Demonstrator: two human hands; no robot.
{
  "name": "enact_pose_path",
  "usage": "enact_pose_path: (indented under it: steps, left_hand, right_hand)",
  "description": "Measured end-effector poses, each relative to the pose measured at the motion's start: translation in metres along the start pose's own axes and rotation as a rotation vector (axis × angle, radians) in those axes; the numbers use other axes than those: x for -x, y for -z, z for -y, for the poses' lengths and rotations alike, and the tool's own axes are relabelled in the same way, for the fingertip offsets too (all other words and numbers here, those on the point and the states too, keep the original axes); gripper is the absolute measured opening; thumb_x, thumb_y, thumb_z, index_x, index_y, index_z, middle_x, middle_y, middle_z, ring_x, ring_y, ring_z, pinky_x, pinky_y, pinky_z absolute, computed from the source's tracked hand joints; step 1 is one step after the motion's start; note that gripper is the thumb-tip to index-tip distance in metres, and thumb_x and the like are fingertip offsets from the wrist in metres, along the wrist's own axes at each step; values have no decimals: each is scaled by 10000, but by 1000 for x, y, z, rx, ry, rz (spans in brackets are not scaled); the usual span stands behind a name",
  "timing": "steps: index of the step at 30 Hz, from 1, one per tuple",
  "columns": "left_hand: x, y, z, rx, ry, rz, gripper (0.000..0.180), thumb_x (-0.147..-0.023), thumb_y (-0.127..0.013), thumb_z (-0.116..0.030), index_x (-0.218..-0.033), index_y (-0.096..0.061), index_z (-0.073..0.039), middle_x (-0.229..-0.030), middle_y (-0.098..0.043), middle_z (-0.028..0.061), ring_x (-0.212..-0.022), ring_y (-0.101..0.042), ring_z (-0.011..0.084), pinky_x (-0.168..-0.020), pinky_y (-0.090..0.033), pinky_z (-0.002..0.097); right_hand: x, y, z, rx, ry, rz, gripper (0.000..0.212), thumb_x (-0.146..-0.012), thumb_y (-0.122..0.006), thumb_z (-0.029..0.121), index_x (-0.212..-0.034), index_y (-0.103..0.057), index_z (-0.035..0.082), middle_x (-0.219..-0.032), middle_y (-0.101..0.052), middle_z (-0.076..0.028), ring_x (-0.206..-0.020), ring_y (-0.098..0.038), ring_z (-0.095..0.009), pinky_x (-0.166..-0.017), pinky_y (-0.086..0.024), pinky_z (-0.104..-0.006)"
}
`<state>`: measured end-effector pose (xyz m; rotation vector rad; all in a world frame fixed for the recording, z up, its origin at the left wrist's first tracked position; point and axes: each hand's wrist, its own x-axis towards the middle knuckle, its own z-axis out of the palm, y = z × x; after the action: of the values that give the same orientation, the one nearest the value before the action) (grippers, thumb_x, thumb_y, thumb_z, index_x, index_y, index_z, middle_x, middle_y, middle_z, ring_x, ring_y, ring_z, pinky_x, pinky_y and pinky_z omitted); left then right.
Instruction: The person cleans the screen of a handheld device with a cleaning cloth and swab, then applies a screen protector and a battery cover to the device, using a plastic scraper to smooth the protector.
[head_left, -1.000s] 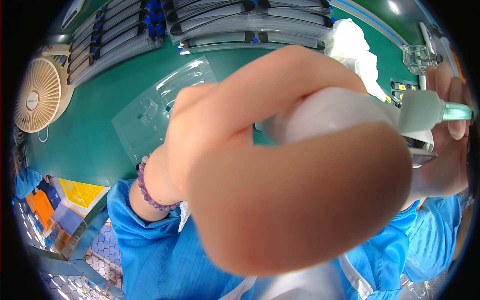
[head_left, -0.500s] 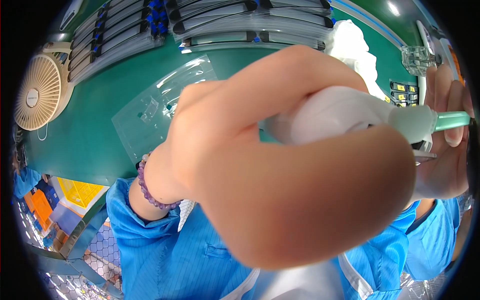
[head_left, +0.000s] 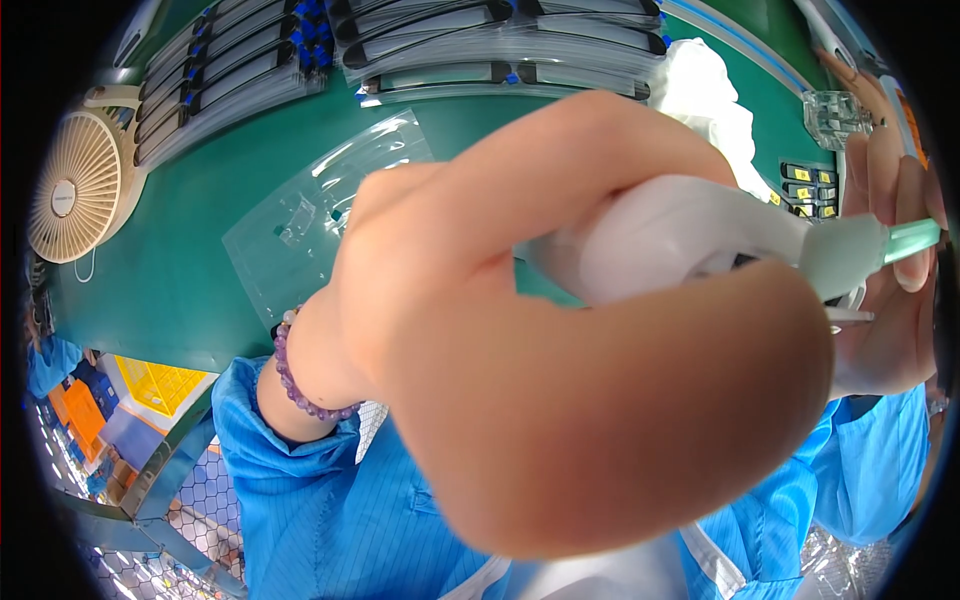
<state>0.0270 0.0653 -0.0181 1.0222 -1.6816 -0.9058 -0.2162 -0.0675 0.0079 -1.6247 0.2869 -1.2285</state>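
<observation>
Very near the camera, my left hand (head_left: 430, 290) is closed, pinching a smooth white rounded plastic piece (head_left: 650, 235) between a curled forefinger and a large, blurred thumb. A dark opening shows in the piece just above the thumb tip. At the far right, my right hand (head_left: 885, 340) holds a swab with a pale green handle (head_left: 912, 241) and a blurred white tip (head_left: 845, 255). That tip overlaps the white piece in view; the exact contact is unclear. A thin metallic end (head_left: 850, 316) juts out by the right palm. Beaded bracelet (head_left: 285, 365) circles my left wrist.
A clear plastic bag (head_left: 290, 215) lies on the green table (head_left: 180, 290). Stacked bagged items (head_left: 430, 50) line the back, beside a white cloth (head_left: 700, 100). A beige fan (head_left: 80, 185) stands left, a clear container (head_left: 835, 120) right. Small black pieces (head_left: 808, 190) have yellow labels.
The swab's white tip has shifted slightly left and its handle is more tilted. More of the white piece's dark opening shows. A skin-coloured, finger-like shape has appeared at the upper right.
</observation>
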Motion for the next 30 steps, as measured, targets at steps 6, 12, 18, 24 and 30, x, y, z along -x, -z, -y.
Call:
enact_pose_path:
  steps: [6, 12, 18, 24, 30]
  left_hand:
    - [-2, 0, -1, 36, 26, 12, 441, -774, -625, -142, -1131, -442, 41, -1030, -550, 126, -835, -571, 140, -682, -473, 246]
    - [-1, 0, 0, 85, 45, 30, 437, -779, -619, -131, -1133, -435, 49, -1009, -559, 121, -797, -575, 123, -655, -476, 239]
    - [1, 0, -2, 126, 66, 44, 434, -784, -614, -119, -1135, -428, 57, -989, -568, 116, -758, -578, 106, -627, -479, 232]
    - [-1, 0, -3, 169, 86, 59, 431, -789, -609, -108, -1137, -421, 65, -969, -576, 111, -720, -581, 89, -600, -482, 226]
    - [-16, -3, -3, -40, -94, 88, 467, -769, -639, -102, -1140, -415, 73, -966, -578, 113, -703, -588, 120, -579, -484, 223]
  right_hand:
    - [1, 3, 0, -7, -5, -4, 300, -903, -320, 281, -889, -463, 18, -682, -525, -107, -651, -455, -149, -675, -348, -279]
    - [3, 6, -1, 1, -14, -10, 296, -897, -327, 282, -868, -465, 21, -681, -514, -99, -655, -441, -149, -681, -339, -285]
    - [3, 9, -1, 0, -19, -14, 294, -892, -334, 283, -847, -467, 25, -680, -503, -91, -658, -427, -148, -687, -330, -291]
    - [4, 12, 0, 3, -24, -19, 292, -887, -341, 283, -825, -469, 28, -679, -493, -82, -661, -414, -147, -693, -322, -296]
    - [5, 14, 1, 3, -29, -23, 292, -881, -347, 284, -804, -471, 32, -678, -482, -74, -665, -400, -146, -699, -313, -302]
